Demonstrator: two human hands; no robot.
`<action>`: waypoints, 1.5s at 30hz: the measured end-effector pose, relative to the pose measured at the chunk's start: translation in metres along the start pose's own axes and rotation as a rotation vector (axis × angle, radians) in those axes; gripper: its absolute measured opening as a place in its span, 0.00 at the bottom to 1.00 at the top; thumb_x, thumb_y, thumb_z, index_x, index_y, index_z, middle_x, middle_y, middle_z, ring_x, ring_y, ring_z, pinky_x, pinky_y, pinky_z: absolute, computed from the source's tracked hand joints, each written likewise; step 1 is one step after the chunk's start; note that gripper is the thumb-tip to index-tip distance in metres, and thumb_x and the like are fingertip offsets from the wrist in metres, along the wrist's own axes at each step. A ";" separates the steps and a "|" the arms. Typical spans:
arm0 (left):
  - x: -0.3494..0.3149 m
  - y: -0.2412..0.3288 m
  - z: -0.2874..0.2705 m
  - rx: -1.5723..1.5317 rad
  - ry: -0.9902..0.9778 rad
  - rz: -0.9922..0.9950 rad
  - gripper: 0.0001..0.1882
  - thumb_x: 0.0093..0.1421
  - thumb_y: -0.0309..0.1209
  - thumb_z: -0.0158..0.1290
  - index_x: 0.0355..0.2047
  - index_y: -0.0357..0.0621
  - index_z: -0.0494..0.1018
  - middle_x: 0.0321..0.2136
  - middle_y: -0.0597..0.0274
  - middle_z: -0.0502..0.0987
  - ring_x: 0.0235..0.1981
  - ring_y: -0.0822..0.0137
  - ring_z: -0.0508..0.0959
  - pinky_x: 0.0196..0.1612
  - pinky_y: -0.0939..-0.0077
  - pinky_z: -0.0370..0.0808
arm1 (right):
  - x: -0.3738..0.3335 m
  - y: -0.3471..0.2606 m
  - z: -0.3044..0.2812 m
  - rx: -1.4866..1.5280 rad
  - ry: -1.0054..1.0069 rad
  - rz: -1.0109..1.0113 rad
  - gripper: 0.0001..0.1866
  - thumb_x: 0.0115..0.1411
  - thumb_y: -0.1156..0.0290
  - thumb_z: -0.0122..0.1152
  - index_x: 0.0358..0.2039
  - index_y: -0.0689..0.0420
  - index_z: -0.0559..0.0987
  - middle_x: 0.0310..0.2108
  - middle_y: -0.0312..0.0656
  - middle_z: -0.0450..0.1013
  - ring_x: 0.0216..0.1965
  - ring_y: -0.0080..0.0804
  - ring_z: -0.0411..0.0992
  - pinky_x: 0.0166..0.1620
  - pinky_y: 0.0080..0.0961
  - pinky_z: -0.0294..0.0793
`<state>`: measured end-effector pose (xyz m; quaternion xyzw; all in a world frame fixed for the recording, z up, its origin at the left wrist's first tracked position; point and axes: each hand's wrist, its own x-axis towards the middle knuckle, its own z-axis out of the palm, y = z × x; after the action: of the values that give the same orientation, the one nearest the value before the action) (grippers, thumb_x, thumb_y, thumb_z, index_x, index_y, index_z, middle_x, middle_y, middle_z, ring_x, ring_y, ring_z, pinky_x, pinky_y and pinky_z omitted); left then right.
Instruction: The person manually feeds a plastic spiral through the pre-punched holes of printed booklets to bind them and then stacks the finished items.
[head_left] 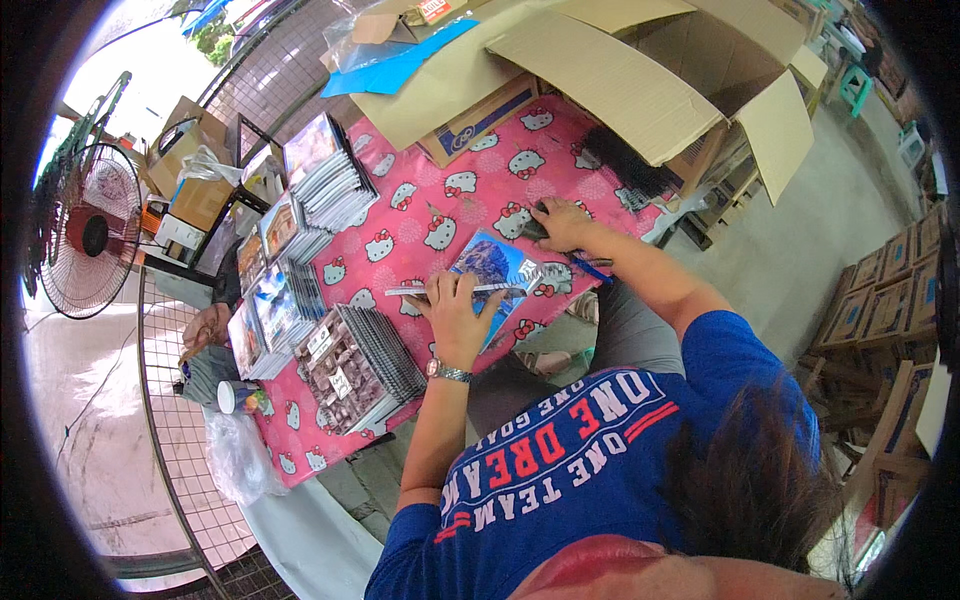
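Note:
My left hand [458, 318] is closed on a thin notebook, seen edge-on with its pale edge across my fingers. Under it, a spiral notebook [488, 262] with a blue mountain cover lies on the pink tablecloth [405, 235]. To the right, my right hand [562, 224] curls over a small dark object [537, 218], whose kind I cannot make out. Near my right forearm lies a slim blue-and-dark item [592, 268]. Left of my left hand is a stack of spiral notebooks [352, 370] with brown-toned covers.
More notebook stacks [325, 175] line the table's left side. A large open cardboard box [640, 85] stands at the far right, beside a black bristly item [625, 165]. A fan [92, 235] is at the left. Cartons [880, 290] are piled on the right floor.

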<state>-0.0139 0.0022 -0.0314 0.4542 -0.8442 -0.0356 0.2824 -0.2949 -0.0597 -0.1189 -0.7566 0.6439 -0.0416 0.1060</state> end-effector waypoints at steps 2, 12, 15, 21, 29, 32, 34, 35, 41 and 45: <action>0.002 0.000 -0.005 -0.021 -0.032 -0.011 0.22 0.50 0.50 0.63 0.33 0.46 0.74 0.39 0.60 0.72 0.50 0.53 0.67 0.60 0.30 0.46 | -0.001 0.011 -0.019 0.079 -0.116 -0.042 0.38 0.52 0.46 0.65 0.57 0.58 0.70 0.62 0.53 0.61 0.59 0.47 0.63 0.58 0.41 0.65; -0.007 -0.007 0.000 0.015 0.069 0.146 0.21 0.42 0.49 0.67 0.29 0.51 0.75 0.37 0.66 0.72 0.49 0.59 0.70 0.61 0.22 0.38 | -0.055 -0.072 -0.102 0.753 -0.375 -0.421 0.33 0.56 0.45 0.61 0.53 0.58 0.74 0.50 0.44 0.66 0.53 0.37 0.63 0.57 0.31 0.60; -0.003 -0.005 -0.002 -0.060 0.036 0.152 0.19 0.41 0.46 0.67 0.29 0.52 0.75 0.36 0.67 0.72 0.48 0.59 0.70 0.61 0.22 0.38 | -0.069 -0.078 -0.089 1.582 -0.623 -0.399 0.29 0.56 0.44 0.61 0.47 0.55 0.78 0.48 0.47 0.67 0.51 0.39 0.63 0.56 0.31 0.60; 0.001 -0.003 -0.019 -0.047 -0.070 0.161 0.19 0.43 0.42 0.65 0.32 0.47 0.74 0.35 0.64 0.70 0.48 0.56 0.68 0.59 0.30 0.46 | -0.060 -0.090 -0.090 1.390 -0.520 -0.450 0.30 0.55 0.49 0.62 0.50 0.58 0.73 0.48 0.38 0.68 0.52 0.30 0.63 0.56 0.28 0.60; 0.002 -0.007 -0.018 -0.155 -0.117 0.125 0.19 0.45 0.42 0.65 0.33 0.48 0.73 0.37 0.63 0.71 0.49 0.55 0.69 0.61 0.28 0.39 | -0.063 -0.094 -0.098 1.338 -0.510 -0.316 0.28 0.55 0.54 0.64 0.51 0.58 0.72 0.45 0.37 0.69 0.48 0.29 0.66 0.52 0.24 0.61; 0.012 -0.003 -0.020 -0.171 -0.121 0.117 0.21 0.44 0.41 0.65 0.33 0.45 0.71 0.37 0.60 0.71 0.49 0.52 0.68 0.61 0.36 0.45 | -0.053 -0.084 -0.088 1.205 -0.372 -0.461 0.28 0.55 0.52 0.64 0.48 0.60 0.73 0.43 0.38 0.69 0.46 0.29 0.66 0.50 0.25 0.63; 0.009 0.001 -0.022 -0.124 -0.115 0.113 0.21 0.44 0.40 0.66 0.34 0.46 0.71 0.37 0.60 0.71 0.49 0.52 0.68 0.62 0.36 0.45 | -0.069 -0.094 -0.092 1.845 -0.511 -0.564 0.28 0.55 0.51 0.64 0.47 0.61 0.73 0.42 0.37 0.69 0.46 0.28 0.66 0.49 0.25 0.63; 0.008 0.001 -0.021 -0.130 -0.118 0.102 0.22 0.43 0.40 0.66 0.35 0.46 0.70 0.37 0.60 0.72 0.49 0.53 0.68 0.62 0.37 0.44 | -0.066 -0.089 -0.094 1.639 -0.506 -0.522 0.29 0.54 0.51 0.65 0.49 0.60 0.72 0.42 0.36 0.69 0.45 0.27 0.66 0.50 0.25 0.64; 0.008 0.001 -0.022 -0.191 -0.139 0.047 0.23 0.45 0.42 0.66 0.36 0.46 0.69 0.36 0.62 0.72 0.48 0.55 0.70 0.62 0.33 0.41 | -0.057 -0.087 -0.088 1.463 -0.415 -0.489 0.23 0.55 0.55 0.65 0.43 0.59 0.74 0.38 0.32 0.70 0.43 0.23 0.66 0.47 0.22 0.64; 0.006 -0.001 -0.021 -0.154 -0.080 0.089 0.23 0.45 0.42 0.66 0.35 0.45 0.69 0.35 0.61 0.72 0.48 0.54 0.70 0.62 0.35 0.44 | -0.052 -0.088 -0.088 1.486 -0.467 -0.537 0.26 0.53 0.53 0.66 0.46 0.58 0.74 0.42 0.35 0.69 0.46 0.26 0.65 0.50 0.25 0.63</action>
<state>-0.0056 0.0009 -0.0113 0.3915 -0.8690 -0.1058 0.2836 -0.2366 -0.0046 -0.0102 -0.6064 0.2071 -0.3223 0.6968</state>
